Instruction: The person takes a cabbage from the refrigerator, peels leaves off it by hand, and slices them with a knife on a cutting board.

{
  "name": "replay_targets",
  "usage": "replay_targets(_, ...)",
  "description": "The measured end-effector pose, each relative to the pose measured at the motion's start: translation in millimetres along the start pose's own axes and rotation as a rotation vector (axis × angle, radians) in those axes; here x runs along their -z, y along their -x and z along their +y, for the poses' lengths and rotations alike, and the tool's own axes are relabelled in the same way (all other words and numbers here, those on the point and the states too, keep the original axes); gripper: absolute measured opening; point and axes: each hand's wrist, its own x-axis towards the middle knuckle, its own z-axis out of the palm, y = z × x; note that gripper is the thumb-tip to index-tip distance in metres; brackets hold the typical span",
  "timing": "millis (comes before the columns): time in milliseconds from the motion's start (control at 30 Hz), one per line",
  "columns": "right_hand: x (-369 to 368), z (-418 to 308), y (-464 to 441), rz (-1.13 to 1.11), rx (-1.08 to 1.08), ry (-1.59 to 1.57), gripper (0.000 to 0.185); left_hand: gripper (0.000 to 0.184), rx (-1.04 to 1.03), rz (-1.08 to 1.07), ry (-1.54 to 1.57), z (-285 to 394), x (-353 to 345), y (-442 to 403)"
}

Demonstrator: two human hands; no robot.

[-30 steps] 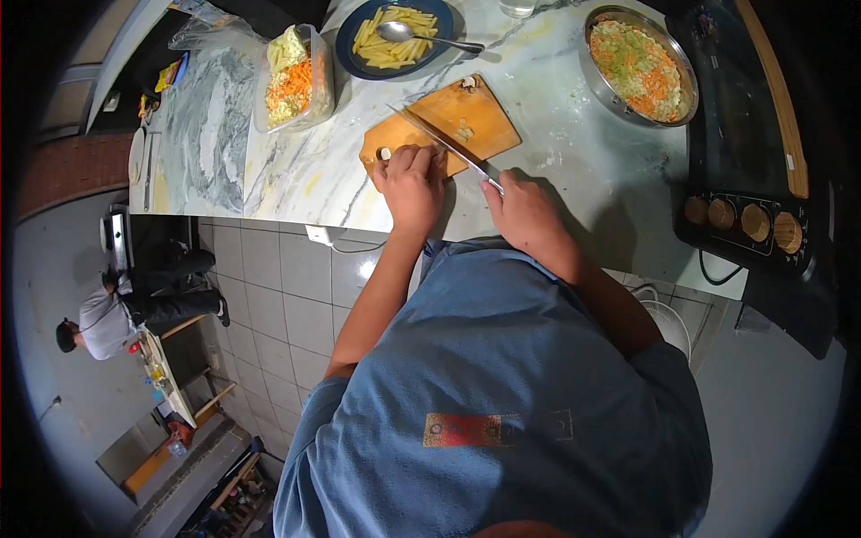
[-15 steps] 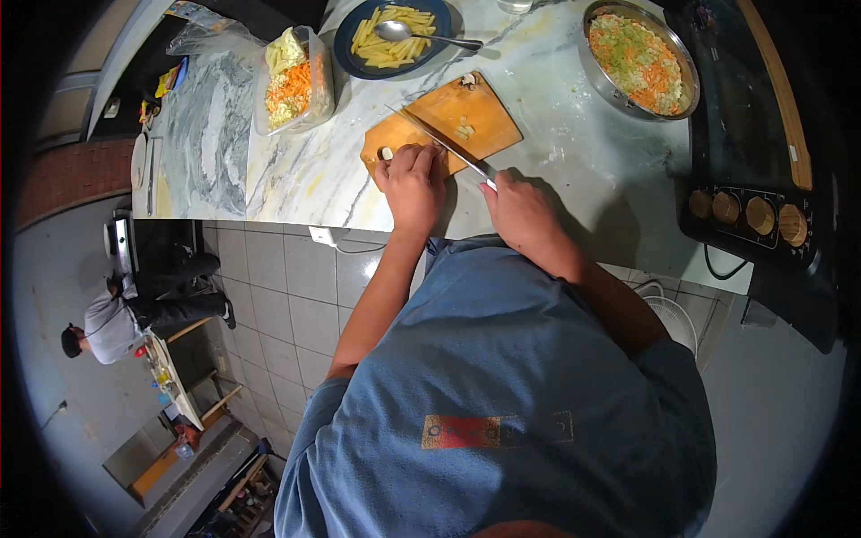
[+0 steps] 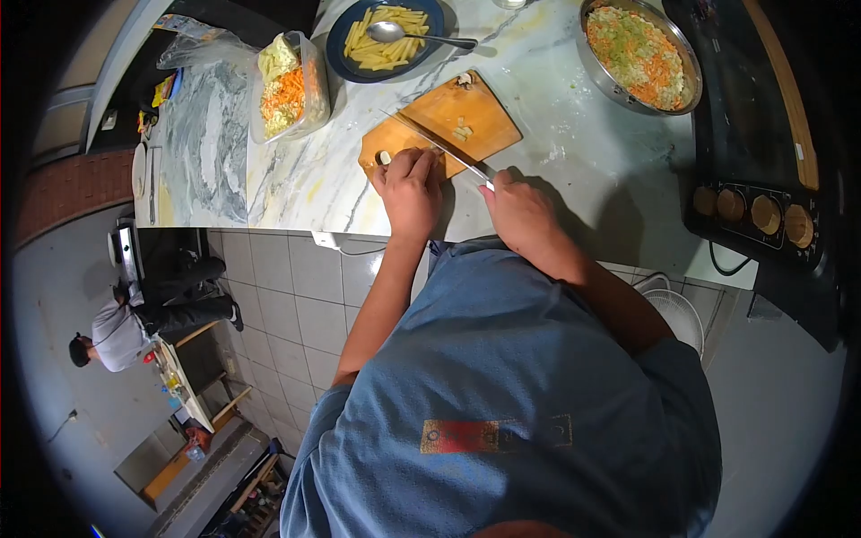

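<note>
My right hand [image 3: 522, 211] is wrapped round the handle of a knife [image 3: 439, 144], whose long blade reaches across a wooden cutting board [image 3: 448, 106]. My left hand [image 3: 413, 193] lies on the near edge of the board, fingers curled and pressed down beside the blade. Whatever sits under those fingertips is hidden. Past the blade, a few small pale cut pieces [image 3: 463, 131] rest on the wood. Darker scraps [image 3: 465, 80] lie at the board's far corner. A pale oval shows near the left corner; I cannot tell whether it is a hole or a piece of food.
Behind the board stands a blue plate [image 3: 336, 54] of pale yellow sticks with a spoon [image 3: 386, 32]. A plastic container [image 3: 314, 103] of shredded vegetables is at left, a metal bowl [image 3: 617, 94] of shreds at right, beside a black stove [image 3: 735, 134]. Another person [image 3: 121, 336] is far left.
The view has shifted slightly. Both hands keep nearly the same place on the board, and the knife blade lies at about the same angle.
</note>
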Motion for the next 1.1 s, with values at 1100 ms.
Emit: replay_targets(1100,2.4,-3.4,-6.5,-0.11,-0.081,0.06,0.035,0.016,0.044,0.003,0.02,2.0,2.2,-2.0)
